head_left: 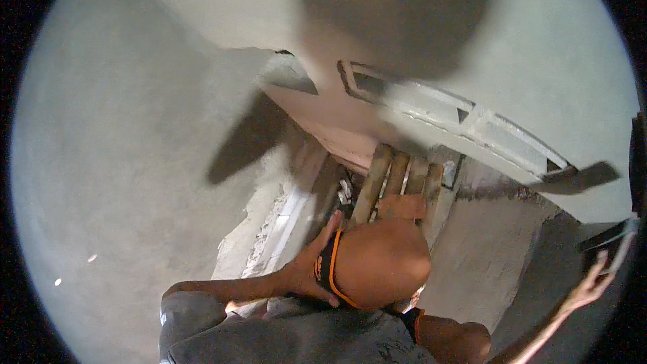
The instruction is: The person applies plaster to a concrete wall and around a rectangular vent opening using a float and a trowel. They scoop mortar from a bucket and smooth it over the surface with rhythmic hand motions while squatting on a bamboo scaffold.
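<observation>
My left hand (311,269) rests against my bare thigh beside the dark, orange-edged hem of my shorts. Its thumb stands apart from the fingers, and it holds nothing. Out at the far right, my right hand (593,282) is closed on a flat plastering trowel (617,239). The trowel is tilted near the grey wall, with a dark face and a pale edge; its handle is mostly hidden by my fingers. Whether its blade touches the wall I cannot tell.
Wooden slats (383,178) lie below me, with a flat reddish piece (402,207) across them. A pale frame (480,121) with two narrow openings is set in the wall ahead. Rough plastered wall (121,162) stands left, beside a pale broken-edged ledge (273,229).
</observation>
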